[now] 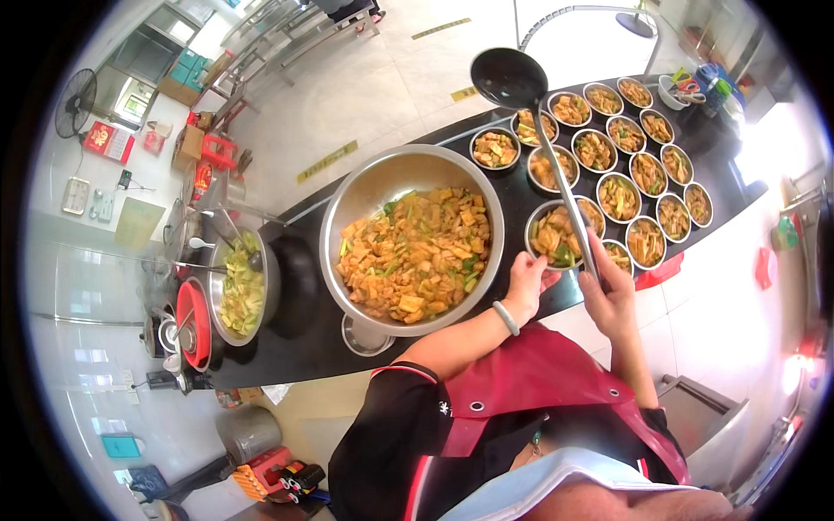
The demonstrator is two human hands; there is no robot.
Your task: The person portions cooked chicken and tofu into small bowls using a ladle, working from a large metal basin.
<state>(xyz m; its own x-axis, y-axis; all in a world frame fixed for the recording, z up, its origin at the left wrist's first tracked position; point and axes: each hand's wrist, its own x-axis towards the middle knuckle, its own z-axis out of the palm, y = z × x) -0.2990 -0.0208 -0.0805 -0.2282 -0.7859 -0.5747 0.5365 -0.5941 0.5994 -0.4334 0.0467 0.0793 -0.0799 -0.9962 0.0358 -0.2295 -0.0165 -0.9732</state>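
My left hand (529,284) grips the near rim of a round metal bowl (552,236) filled with cooked tofu-like chunks and greens. My right hand (611,286) is closed around the handle of a long metal ladle (559,172). The ladle's dark, wide head points away from me, above the far edge of the counter. To the left of my hands stands a large stainless steel basin (412,156), partly filled with the same food (417,254). Several small filled metal bowls (619,197) are set out in rows at the right, some partly hidden behind the ladle.
A second basin of chopped greens (241,286) with utensils stands left, beside a red basin (193,325). An empty metal bowl (367,335) sits partly under the large basin's rim. A container of scissors (681,91) stands at the black counter's (293,352) far right end. A person (352,10) sits beyond.
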